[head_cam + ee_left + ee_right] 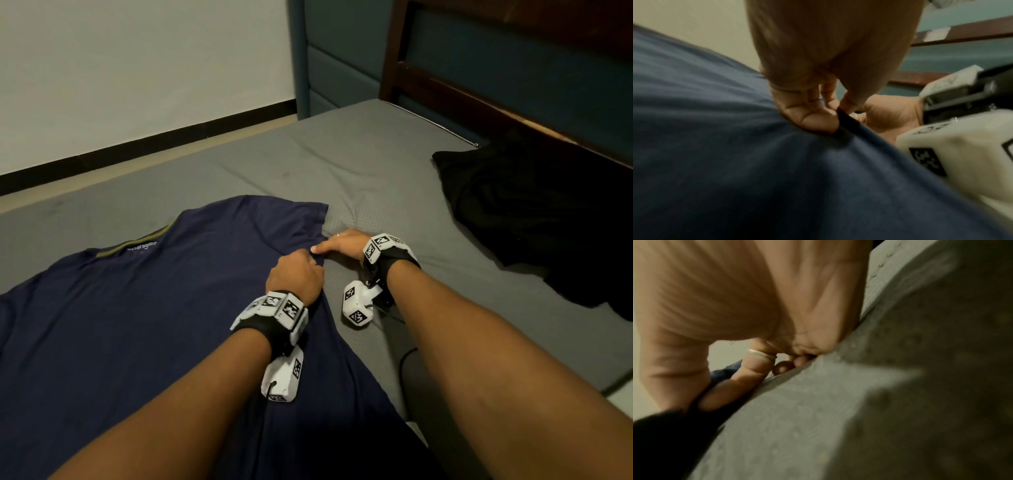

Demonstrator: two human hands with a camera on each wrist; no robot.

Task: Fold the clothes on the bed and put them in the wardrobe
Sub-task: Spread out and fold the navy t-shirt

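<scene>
A navy T-shirt (144, 325) lies spread flat on the grey bed (342, 164), collar toward the far left and one sleeve (281, 216) pointing away from me. My left hand (296, 274) rests on the shirt's right edge below that sleeve, fingers curled and pinching the fabric edge (842, 120). My right hand (339, 245) sits just beside it on the sheet, thumb and fingers pinching the same edge. The right wrist view shows dark fabric (663, 434) caught between the thumb and a finger of the right hand (715, 386). In the left wrist view the left hand (818, 113) meets the shirt (735, 162).
A crumpled black garment (534, 219) lies at the bed's right side near the dark wooden headboard (479, 96). Bare grey sheet stretches beyond the shirt. A pale wall with a black skirting (137, 144) runs along the bed's far side. A thin cable (407, 359) trails by my right forearm.
</scene>
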